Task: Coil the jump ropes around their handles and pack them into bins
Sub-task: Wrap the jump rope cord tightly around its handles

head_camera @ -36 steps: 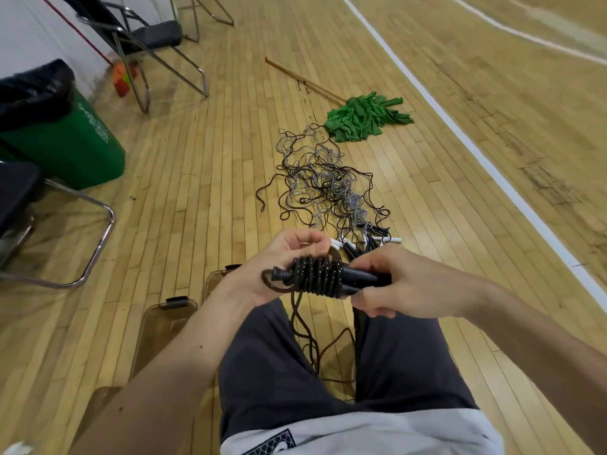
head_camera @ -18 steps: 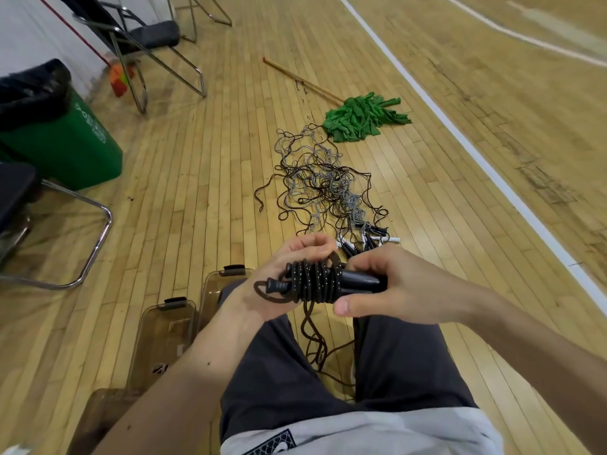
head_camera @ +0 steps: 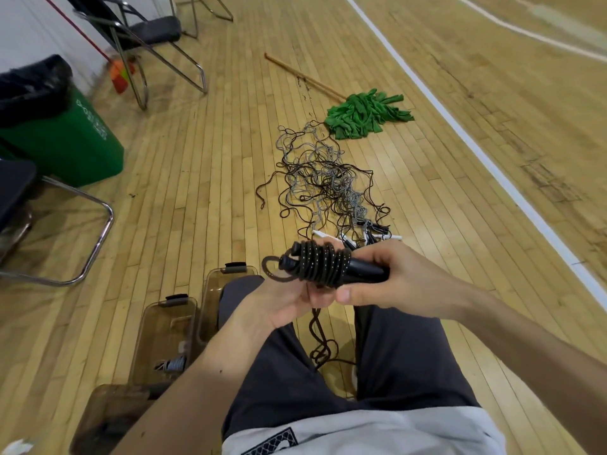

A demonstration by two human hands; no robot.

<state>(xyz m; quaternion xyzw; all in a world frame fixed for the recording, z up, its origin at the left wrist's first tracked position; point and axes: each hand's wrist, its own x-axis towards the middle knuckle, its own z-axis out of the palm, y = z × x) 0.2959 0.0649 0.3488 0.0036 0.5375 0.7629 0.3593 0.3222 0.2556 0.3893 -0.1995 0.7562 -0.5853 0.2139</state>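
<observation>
I hold a black jump rope (head_camera: 320,264) above my lap, its cord wound in several turns round its black handles. My right hand (head_camera: 387,280) grips the handle ends at the right. My left hand (head_camera: 289,303) is under the coil, fingers pinching the loose cord, which hangs down between my legs to the floor (head_camera: 323,346). A tangled pile of black and grey jump ropes (head_camera: 325,185) lies on the floor ahead, handles nearest me. Clear brown bins (head_camera: 164,336) stand at my left knee; one holds a coiled grey rope (head_camera: 172,364).
A green mop (head_camera: 364,114) with a wooden stick lies beyond the pile. A green trash bin (head_camera: 65,133) with a black bag stands at left, between metal-framed chairs (head_camera: 154,44). A white court line (head_camera: 476,152) runs along the right.
My left hand has dropped from behind the coil to beneath it, carrying the cord round the handles. The camera view has shifted slightly; more of the bins shows.
</observation>
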